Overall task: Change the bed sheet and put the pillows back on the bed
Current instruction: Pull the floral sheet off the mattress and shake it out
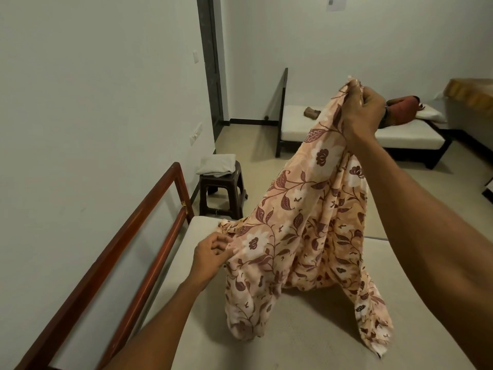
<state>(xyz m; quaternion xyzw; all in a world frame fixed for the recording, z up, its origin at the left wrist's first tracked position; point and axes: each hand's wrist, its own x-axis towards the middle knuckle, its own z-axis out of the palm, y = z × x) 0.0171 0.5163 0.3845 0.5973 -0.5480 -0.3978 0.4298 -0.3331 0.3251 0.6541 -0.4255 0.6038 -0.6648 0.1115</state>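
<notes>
Peach cotton bed sheet with a brown-and-white flower and vine print (306, 209): held up off the bed, bunched, hanging in long folds. Its lower ends trail onto the bare off-white mattress (320, 337) in two loose tails, one left, one right.

Right hand (362, 113): raised, the higher of the two. Its fingers (373, 98) are curled tight round a gathered top corner of the sheet, with cloth poking out above the fist.

Left hand (210, 252): low, just above the mattress near the bed's left side. Fingers bent, pinching the sheet's edge between thumb and fingertips. The sheet runs taut-ish from this hand up to the right one.

Reddish-brown wooden side rail (112, 252) runs along the left edge of the bed, against the pale wall.

Beyond the foot of the bed: a dark brown plastic stool (224, 193) with a folded white cloth (216, 164) lying on top.

Far side of the room: a second bed with a dark frame and white mattress (400, 134). On it, a small brown object (312, 112) (cannot tell what) and a red-orange bundle (402, 105), partly hidden behind the right hand.

Dark door frame (210, 62) in the corner.
</notes>
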